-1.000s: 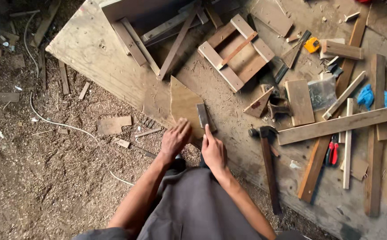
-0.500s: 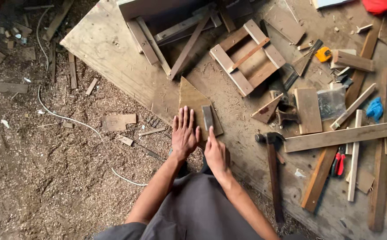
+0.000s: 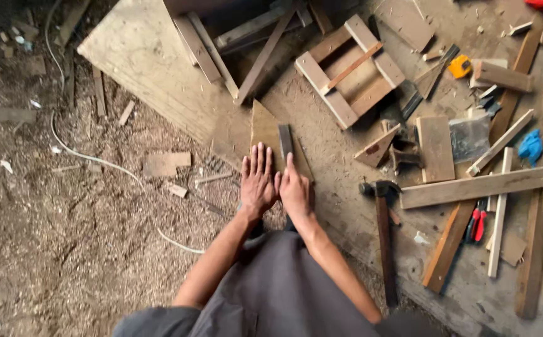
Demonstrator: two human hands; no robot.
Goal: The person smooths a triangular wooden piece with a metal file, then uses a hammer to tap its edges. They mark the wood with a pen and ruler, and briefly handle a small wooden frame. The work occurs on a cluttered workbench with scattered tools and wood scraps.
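Two hands lie flat and side by side on a triangular wood piece (image 3: 265, 134), fingers pointing to 12 o'clock. The left hand (image 3: 257, 181) is spread wide over its lower part; the right hand (image 3: 296, 190) has its fingers together, the fingertips touching a small dark block (image 3: 285, 140) that lies on the piece. Neither pinches anything: both seem to press down, probably to keep the piece from sliding on the plywood sheet (image 3: 153, 62) beneath. The piece sits just beyond the knees, near the sheet's edge.

At 3 o'clock of the hands a hammer (image 3: 384, 231) lies close by, with a long plank (image 3: 484, 184) beyond it. At 1 o'clock rests a slatted frame (image 3: 349, 72). At 9 o'clock a white cable (image 3: 97, 159) crosses the sawdust. Nothing blocks the hands themselves.
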